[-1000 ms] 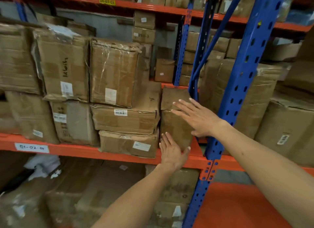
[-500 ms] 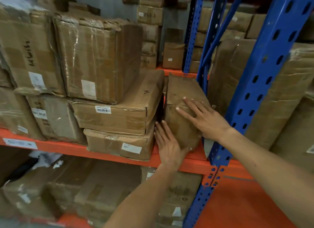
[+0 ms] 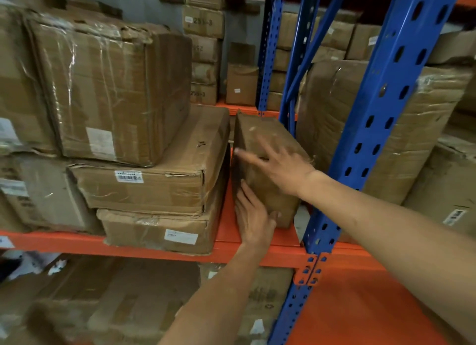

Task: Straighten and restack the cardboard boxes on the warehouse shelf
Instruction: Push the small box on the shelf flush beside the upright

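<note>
You can read "255-3" on the small carton (image 3: 203, 22) up in the back stack, and again, fainter, on a lower carton (image 3: 203, 94) there. The white labels are too blurred.

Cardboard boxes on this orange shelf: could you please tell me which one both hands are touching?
The small brown cardboard box standing alone beside the blue upright. The left hand presses its lower front, the right hand its upper face; the stacked boxes to its left are untouched.

Matt, creased cardboard box (image 3: 260, 149); glossy plastic wrap on large carton (image 3: 108, 87); painted metal upright (image 3: 381, 107) and orange shelf beam (image 3: 154, 249); paper labels.
</note>
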Action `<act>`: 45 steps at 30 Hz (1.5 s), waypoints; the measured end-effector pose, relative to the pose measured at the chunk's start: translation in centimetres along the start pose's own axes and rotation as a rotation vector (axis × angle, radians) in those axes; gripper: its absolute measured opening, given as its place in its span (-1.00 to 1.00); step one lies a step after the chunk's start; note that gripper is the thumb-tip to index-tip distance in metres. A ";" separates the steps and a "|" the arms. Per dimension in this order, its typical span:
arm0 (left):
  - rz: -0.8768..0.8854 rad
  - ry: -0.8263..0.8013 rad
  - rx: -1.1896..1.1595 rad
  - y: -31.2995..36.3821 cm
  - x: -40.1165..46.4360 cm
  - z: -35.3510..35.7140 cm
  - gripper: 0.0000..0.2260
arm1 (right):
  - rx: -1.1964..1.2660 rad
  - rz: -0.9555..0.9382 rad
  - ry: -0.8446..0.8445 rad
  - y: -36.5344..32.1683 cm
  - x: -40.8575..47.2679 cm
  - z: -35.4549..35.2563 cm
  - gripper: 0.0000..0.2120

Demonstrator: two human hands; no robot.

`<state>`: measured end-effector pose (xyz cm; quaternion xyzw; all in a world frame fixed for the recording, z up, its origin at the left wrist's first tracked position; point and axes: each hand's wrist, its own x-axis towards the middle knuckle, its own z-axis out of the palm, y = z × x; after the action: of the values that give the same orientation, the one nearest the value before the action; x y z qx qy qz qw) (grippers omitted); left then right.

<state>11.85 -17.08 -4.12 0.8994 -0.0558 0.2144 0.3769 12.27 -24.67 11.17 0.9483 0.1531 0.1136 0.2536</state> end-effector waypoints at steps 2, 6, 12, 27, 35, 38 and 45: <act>0.041 0.028 0.052 0.3 0.3 -0.1 0.15 | 0.107 0.149 -0.064 0.4 0.5 -0.7 0.17; 0.129 0.004 0.118 1.0 0.9 -1.0 0.05 | 0.151 0.247 0.092 1.3 -1.0 0.6 -0.14; 0.203 -0.034 -0.017 1.2 3.4 -4.5 -0.32 | 0.167 0.414 0.173 1.3 -2.7 0.3 -0.55; -0.728 -0.521 -0.862 -2.8 4.1 -2.7 0.24 | 0.079 0.424 0.177 -1.0 -1.2 0.1 -0.59; -0.489 -0.211 -0.660 -0.1 5.7 -5.4 -0.07 | 0.179 0.638 0.126 1.3 -2.5 -0.8 -0.70; -0.390 -0.215 -0.401 1.0 6.4 -9.1 -0.22 | 0.178 0.655 -0.001 1.5 -2.6 -2.8 -0.72; -0.257 -0.251 -0.003 1.2 4.6 -9.5 -0.42 | -0.212 0.259 -0.033 3.0 -2.8 -3.5 -0.23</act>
<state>12.38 -10.96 4.53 0.9183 0.0128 0.0504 0.3925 9.33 -26.54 15.23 0.9298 0.0126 0.1450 0.3380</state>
